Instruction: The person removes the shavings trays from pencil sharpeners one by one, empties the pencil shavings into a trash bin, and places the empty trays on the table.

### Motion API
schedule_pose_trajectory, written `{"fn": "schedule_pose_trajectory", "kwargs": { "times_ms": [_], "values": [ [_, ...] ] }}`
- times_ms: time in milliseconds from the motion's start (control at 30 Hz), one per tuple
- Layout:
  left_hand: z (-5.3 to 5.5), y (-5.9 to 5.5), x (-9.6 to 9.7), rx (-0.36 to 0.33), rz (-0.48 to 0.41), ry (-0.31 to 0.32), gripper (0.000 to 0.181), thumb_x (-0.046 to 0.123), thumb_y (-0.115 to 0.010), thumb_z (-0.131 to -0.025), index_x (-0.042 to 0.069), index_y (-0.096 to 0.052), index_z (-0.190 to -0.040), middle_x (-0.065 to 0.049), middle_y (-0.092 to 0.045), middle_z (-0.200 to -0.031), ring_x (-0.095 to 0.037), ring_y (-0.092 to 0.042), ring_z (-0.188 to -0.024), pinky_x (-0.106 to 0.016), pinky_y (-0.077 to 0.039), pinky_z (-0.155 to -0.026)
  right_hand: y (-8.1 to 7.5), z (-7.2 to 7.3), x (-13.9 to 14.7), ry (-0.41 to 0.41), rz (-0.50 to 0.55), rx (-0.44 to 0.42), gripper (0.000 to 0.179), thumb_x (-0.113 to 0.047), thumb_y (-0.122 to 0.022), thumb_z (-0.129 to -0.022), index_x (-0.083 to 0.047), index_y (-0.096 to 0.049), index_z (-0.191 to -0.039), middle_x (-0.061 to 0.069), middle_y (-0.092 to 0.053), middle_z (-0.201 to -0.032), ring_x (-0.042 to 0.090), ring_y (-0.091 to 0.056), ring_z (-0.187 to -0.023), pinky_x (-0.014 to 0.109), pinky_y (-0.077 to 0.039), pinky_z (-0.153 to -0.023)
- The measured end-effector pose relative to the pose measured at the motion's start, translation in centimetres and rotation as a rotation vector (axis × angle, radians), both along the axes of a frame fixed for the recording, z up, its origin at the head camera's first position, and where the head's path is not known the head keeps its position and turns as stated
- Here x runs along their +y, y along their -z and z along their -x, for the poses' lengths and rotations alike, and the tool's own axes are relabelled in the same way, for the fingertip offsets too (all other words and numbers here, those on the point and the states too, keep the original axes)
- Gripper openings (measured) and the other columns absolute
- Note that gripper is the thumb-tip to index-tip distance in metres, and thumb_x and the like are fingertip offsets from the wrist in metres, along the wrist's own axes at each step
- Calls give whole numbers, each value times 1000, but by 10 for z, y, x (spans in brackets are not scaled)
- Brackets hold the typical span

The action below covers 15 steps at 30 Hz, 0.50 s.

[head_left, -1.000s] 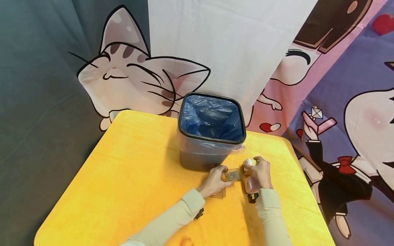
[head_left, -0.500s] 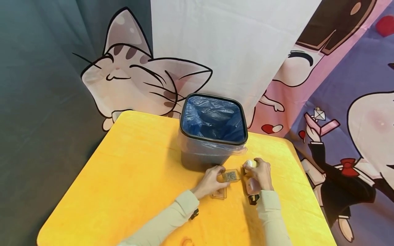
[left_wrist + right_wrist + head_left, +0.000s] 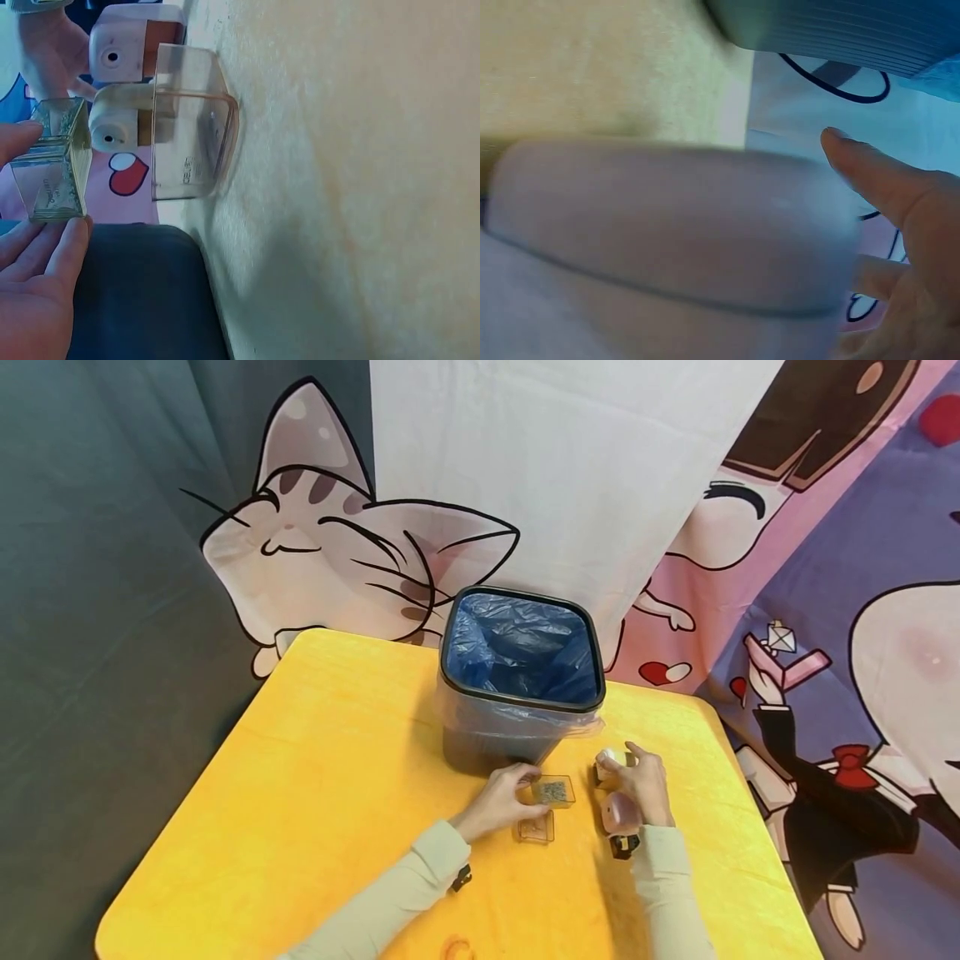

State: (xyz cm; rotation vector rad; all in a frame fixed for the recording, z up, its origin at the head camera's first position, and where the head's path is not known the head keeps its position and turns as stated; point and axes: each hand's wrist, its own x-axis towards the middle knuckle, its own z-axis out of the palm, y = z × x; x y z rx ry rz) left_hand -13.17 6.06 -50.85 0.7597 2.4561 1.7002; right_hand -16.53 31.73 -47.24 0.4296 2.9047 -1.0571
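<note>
My left hand [image 3: 498,802] pinches a clear shavings drawer [image 3: 553,791] between thumb and fingertips; grey-green shavings lie inside it. In the left wrist view the drawer is off the table. Below it in the head view, a second clear drawer [image 3: 536,828] rests on the yellow table. My right hand [image 3: 648,781] holds a pale yellow and white pencil sharpener [image 3: 112,124], with thumb and index finger on either side of it. A pink pencil sharpener [image 3: 621,812] stands beneath the right palm. In the right wrist view its body [image 3: 675,225] looms close and hides most of the grip.
A dark bin [image 3: 480,747] with a blue liner [image 3: 525,639] stands at the back of the yellow tabletop [image 3: 337,777], just beyond the left hand. Cartoon-printed curtains [image 3: 360,560] hang behind. Small black devices [image 3: 461,878] sit at the wrists.
The left hand has moved left with its drawer, widening the space to the yellow sharpener. More of the second drawer shows. The right hand has hardly moved.
</note>
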Motion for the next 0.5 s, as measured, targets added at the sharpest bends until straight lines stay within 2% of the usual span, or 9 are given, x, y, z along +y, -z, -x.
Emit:
{"fn": "schedule_pose_trajectory", "kwargs": {
  "times_ms": [167,300,400,500],
  "values": [
    [0,-2,-8,-61,-62,8,55,14,-79,-72,-5,-55,-118,-17,-57,-117,-28,-58,-107,-31,-49,-91,-16,-4,-2,0,-27,-29,85,-57,-58,-81,2,-38,-138,27,-38,-138,42,-35,-125,55,-33,-101],
    [-2,-6,-16,-109,-118,15,54,14,-79,-71,-3,-55,-117,-18,-56,-117,-33,-57,-108,-36,-48,-92,-31,-4,-6,7,-64,-54,88,-67,-46,-82,1,-38,-138,28,-38,-137,46,-34,-123,59,-34,-98],
    [-2,-8,-21,-128,-128,20,55,14,-79,-72,-3,-55,-118,-18,-56,-117,-34,-57,-108,-39,-48,-92,-40,-2,-12,29,-28,-24,88,-70,-40,-82,-1,-38,-138,28,-38,-137,46,-34,-124,59,-34,-98],
    [-2,-8,-25,-143,-119,22,57,15,-79,-72,-5,-54,-119,-20,-55,-119,-33,-57,-108,-41,-47,-92,-46,1,-18,43,64,36,87,-70,-37,-83,-4,-38,-138,25,-40,-136,43,-36,-124,56,-34,-99]
  ]
}}
